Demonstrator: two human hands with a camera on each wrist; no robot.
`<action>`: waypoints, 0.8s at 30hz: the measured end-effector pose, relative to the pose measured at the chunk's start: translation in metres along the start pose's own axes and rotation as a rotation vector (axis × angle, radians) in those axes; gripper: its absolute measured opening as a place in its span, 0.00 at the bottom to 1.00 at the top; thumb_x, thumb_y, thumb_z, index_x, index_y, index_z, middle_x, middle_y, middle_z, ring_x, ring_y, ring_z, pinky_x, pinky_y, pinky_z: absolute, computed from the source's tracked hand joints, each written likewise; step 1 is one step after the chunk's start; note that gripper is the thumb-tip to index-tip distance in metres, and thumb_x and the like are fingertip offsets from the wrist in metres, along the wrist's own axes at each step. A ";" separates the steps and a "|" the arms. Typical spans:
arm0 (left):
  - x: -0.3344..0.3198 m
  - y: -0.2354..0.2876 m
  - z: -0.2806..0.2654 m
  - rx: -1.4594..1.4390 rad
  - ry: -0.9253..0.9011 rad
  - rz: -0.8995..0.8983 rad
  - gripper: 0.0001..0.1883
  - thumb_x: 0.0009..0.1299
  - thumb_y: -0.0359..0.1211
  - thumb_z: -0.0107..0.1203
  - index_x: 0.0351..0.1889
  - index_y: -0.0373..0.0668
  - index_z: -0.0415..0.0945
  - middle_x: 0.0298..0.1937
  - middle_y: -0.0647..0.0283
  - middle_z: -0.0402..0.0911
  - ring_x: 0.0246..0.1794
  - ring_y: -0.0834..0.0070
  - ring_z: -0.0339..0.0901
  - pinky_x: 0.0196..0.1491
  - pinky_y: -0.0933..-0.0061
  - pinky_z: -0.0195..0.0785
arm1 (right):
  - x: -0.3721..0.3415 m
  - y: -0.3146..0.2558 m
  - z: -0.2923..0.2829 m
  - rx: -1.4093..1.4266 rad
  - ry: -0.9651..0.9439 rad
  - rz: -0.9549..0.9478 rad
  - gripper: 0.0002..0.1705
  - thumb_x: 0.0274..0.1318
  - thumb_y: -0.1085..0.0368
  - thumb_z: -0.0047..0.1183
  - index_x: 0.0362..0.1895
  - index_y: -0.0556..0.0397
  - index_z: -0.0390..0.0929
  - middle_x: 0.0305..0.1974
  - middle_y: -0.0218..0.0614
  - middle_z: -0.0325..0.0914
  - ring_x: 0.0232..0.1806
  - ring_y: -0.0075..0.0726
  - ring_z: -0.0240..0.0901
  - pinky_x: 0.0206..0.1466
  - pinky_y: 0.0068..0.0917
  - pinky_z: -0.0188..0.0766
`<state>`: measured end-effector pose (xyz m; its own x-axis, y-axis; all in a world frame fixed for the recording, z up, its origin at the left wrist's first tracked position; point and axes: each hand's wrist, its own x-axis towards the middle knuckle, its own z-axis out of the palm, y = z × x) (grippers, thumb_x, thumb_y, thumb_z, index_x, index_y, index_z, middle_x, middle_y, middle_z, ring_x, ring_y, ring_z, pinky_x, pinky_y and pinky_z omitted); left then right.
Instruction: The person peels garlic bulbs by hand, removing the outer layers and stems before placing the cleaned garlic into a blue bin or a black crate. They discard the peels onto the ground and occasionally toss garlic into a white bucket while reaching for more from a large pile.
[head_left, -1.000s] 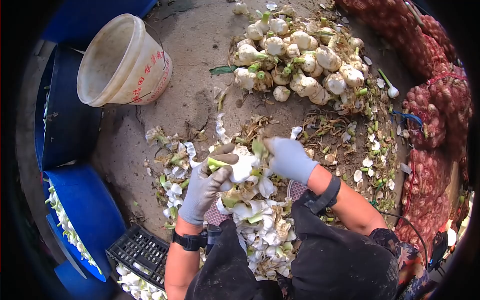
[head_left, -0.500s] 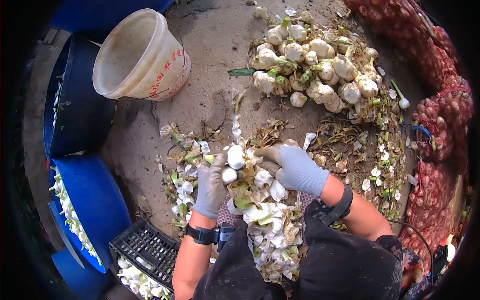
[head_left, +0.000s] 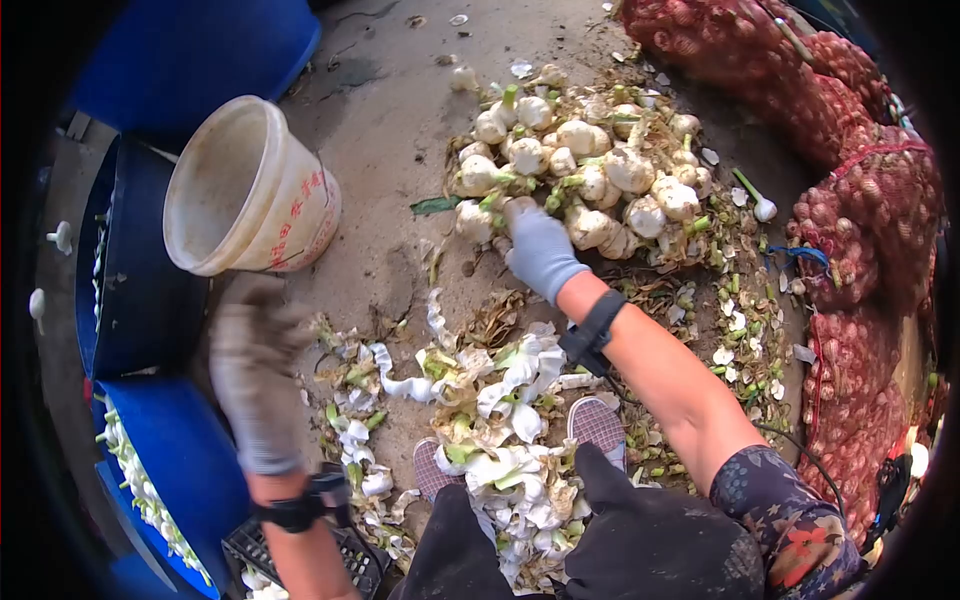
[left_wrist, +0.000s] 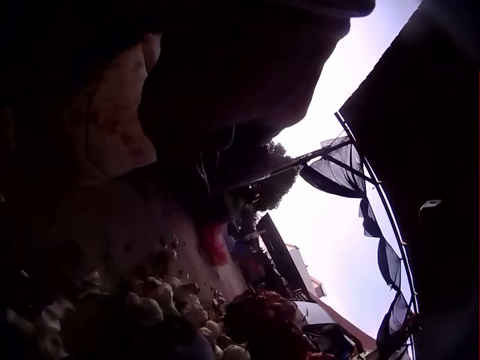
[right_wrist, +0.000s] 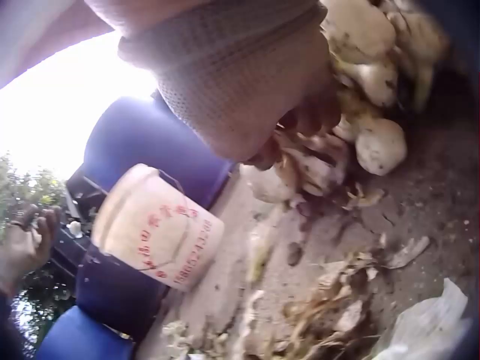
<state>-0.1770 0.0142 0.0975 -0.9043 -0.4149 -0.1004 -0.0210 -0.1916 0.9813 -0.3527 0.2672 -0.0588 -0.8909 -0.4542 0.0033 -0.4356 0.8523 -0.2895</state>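
Observation:
My gloved left hand is blurred beside the white bucket, its fingers spread and holding nothing; it is a dark shape in the left wrist view. Two white garlic bulbs appear in mid-air at the far left. My gloved right hand is at the near left edge of the pile of untrimmed garlic. In the right wrist view, the right hand's fingers curl down onto a garlic bulb; the fingertips are partly hidden.
The white bucket stands beside blue tubs, one holding peeled garlic. Red net sacks line the right side. Peeled skins lie between the feet, and a black crate is at lower left.
Both hands have parted from above the skins. The left let go of the white garlic and swung left toward the tubs; the right moved forward to the pile. The head view has shifted.

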 end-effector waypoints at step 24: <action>-0.079 -0.129 0.062 0.087 -0.261 -0.351 0.42 0.54 0.41 0.70 0.66 0.41 0.63 0.50 0.57 0.78 0.41 0.68 0.79 0.45 0.72 0.75 | -0.123 -0.043 -0.043 0.720 -0.542 0.104 0.15 0.60 0.57 0.50 0.35 0.58 0.79 0.28 0.52 0.78 0.30 0.56 0.77 0.35 0.42 0.73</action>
<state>-0.1293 0.1266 -0.0112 -0.9132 -0.0979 -0.3956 -0.3712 -0.2007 0.9066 -0.2299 0.2975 -0.0059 -0.6590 -0.5993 -0.4544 -0.0083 0.6099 -0.7924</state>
